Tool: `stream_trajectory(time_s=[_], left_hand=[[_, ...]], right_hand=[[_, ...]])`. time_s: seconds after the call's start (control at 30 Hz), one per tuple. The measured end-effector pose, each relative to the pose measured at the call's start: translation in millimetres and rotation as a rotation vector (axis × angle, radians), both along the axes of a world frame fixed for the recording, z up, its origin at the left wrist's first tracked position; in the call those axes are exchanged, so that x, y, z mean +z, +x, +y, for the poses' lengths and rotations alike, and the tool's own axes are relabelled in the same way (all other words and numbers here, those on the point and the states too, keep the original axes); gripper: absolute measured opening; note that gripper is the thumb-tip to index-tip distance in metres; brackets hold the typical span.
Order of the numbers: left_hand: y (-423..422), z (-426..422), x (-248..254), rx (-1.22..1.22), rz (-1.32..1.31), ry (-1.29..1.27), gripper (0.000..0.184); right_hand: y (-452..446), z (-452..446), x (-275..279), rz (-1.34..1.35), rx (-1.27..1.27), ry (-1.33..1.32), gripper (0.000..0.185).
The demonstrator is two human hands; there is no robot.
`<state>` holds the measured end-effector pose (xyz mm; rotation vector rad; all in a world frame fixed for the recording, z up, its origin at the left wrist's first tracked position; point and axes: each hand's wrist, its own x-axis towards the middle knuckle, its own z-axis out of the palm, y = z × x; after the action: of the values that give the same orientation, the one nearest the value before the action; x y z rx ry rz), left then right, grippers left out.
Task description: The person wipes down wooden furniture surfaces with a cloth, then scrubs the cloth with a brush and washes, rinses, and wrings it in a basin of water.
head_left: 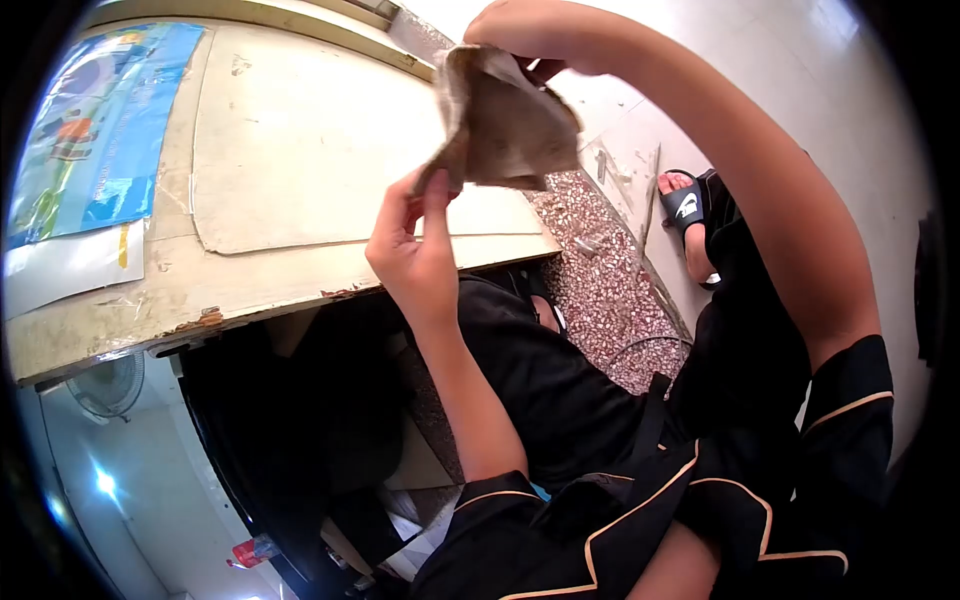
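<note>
cloth (pixel 515 130) up in midair in the head view, near the cream tabletop (pixel 310 150): left hand (pixel 418 255) pinching its lower corner, right hand (pixel 522 35), partly hidden, clamped on the upper edge, apparently to spread it.

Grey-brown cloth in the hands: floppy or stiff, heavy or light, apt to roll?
Probably floppy: the grey-brown cloth bends in soft folds between the left hand and right hand. Likely light for its size, as it looks thin and is held only near its edges. Unlikely to roll if pushed; more apt to crumple, having no visible rigid shape.
</note>
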<state>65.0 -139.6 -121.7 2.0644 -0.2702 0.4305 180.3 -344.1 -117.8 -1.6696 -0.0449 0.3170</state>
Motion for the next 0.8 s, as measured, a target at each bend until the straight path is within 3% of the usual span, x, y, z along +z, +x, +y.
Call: stream_trajectory(time_s=[0.07, 0.1, 0.17, 0.27, 0.3, 0.33, 0.4, 0.53, 0.6, 0.63, 0.67, 0.8], left_hand=[[1.6, 0.0, 0.4, 0.028, 0.065, -0.039, 0.017], [4.0, 1.0, -1.2, 0.028, 0.051, -0.075, 0.017], [5.9, -4.6, -1.1, 0.033, 0.021, -0.077, 0.014], [8.7, -7.6, -4.9, 0.056, -0.024, -0.144, 0.012], [9.9, -9.6, -3.3, 0.125, -0.044, -0.19, 0.012], [9.7, -8.3, -1.8, 0.126, -0.044, -0.179, 0.012], [6.4, -2.6, 2.0, 0.265, -0.006, -0.234, 0.013], [4.5, -9.7, 5.5, 0.296, -0.088, -0.329, 0.015], [3.3, -9.1, 7.6, 0.282, -0.155, -0.246, 0.025], [8.4, -5.6, 4.9, 0.248, -0.152, -0.285, 0.026], [7.8, -4.0, 3.8, 0.212, -0.16, -0.321, 0.027], [6.9, -0.4, -0.7, 0.146, -0.007, -0.237, 0.026]], right_hand=[[12.1, -1.7, 1.7, -0.427, -0.088, -0.525, 0.037], [3.6, -7.3, 1.8, -0.653, -0.075, -0.416, 0.038], [-9.6, 2.1, 7.6, -0.799, 0.112, -0.21, 0.046], [-16.1, 27.8, 0.3, -0.627, 0.576, -0.128, 0.054], [-9.4, 37.6, -10.9, -0.543, 0.723, -0.081, 0.046], [-2.3, 45.4, -14.7, -0.57, 0.767, -0.153, 0.038], [-0.7, 50.7, -7.3, -0.433, 0.798, -0.028, 0.032], [15.0, 64.3, -3.7, -0.314, 0.873, 0.135, 0.032], [31.0, 72.7, -8.7, -0.163, 0.817, 0.286, 0.036], [43.5, 82.8, -16.1, -0.276, 0.624, 0.342, 0.045], [45.4, 82.9, -5.5, -0.16, 0.552, 0.378, 0.045], [87.9, 144.5, -13.3, -0.085, 0.385, 0.466, 0.046]])
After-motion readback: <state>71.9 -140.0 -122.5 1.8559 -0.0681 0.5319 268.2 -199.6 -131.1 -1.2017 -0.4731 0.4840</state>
